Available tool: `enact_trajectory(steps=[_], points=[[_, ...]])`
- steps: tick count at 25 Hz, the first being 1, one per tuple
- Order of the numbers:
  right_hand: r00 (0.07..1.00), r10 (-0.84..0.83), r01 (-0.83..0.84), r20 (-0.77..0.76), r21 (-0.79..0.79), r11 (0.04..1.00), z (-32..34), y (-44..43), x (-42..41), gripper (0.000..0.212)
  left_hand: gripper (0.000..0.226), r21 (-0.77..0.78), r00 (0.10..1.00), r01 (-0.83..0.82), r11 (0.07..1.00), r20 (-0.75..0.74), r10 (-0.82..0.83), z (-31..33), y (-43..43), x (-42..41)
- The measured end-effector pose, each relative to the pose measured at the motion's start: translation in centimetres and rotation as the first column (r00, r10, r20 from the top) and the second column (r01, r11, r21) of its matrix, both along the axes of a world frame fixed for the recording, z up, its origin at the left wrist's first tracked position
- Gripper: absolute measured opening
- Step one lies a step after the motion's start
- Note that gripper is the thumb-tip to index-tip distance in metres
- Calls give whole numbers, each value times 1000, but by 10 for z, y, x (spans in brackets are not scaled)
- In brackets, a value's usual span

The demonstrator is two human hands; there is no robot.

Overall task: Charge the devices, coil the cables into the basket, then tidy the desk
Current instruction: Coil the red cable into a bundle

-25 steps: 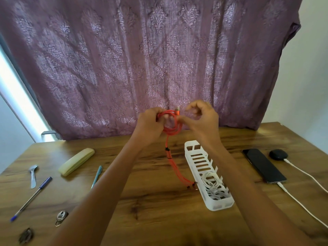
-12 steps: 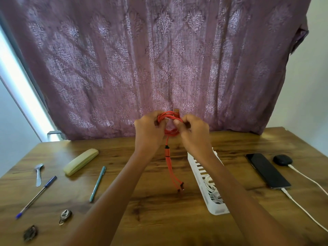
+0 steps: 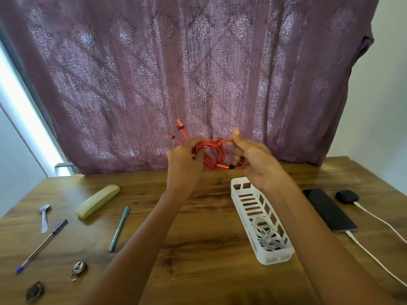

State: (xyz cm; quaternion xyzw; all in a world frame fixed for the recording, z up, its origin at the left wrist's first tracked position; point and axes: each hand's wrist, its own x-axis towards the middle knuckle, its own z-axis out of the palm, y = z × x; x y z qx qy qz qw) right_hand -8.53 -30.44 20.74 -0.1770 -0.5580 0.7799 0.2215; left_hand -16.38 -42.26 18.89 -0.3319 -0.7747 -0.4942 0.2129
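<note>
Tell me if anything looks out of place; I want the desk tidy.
Yes. Loose items lie scattered on the desk's left side: a spoon, two pens, a yellowish case and two small objects near the front edge. The orange cable is coiled in both hands, not yet in the white basket.

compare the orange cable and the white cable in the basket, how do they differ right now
The orange cable is held up in the air between the left hand and right hand; the white cable lies inside the white basket on the desk. The orange cable's plug ends stick up loose past the left hand; the white cable shows no loose ends outside the basket. Both are wound into loops.
</note>
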Motion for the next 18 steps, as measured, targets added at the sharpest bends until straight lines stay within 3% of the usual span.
enact_trajectory(steps=[3,6,9,12,14,18], points=[[979,101,-122,-178,-107,987,-3,11,7,10,18,69,988,-66,995,145,55,-2,-4,-3],[947,104,-129,-304,-62,990,-15,6,11,28,20,128,943,-163,978,312,117,-7,-6,-7],[961,69,-36,-269,128,991,-36,-12,3,22,21,168,923,-177,970,371,105,-10,-4,-5],[969,-76,153,-233,330,931,-44,-21,-7,9,23,155,921,-161,975,379,92,-11,-2,-4],[957,-146,216,-251,281,935,-35,-17,-9,17,22,143,922,-142,979,380,78,-12,-5,-4],[955,-177,191,-236,34,981,-10,4,-1,33,21,127,915,-150,981,393,89,-19,-16,-12]])
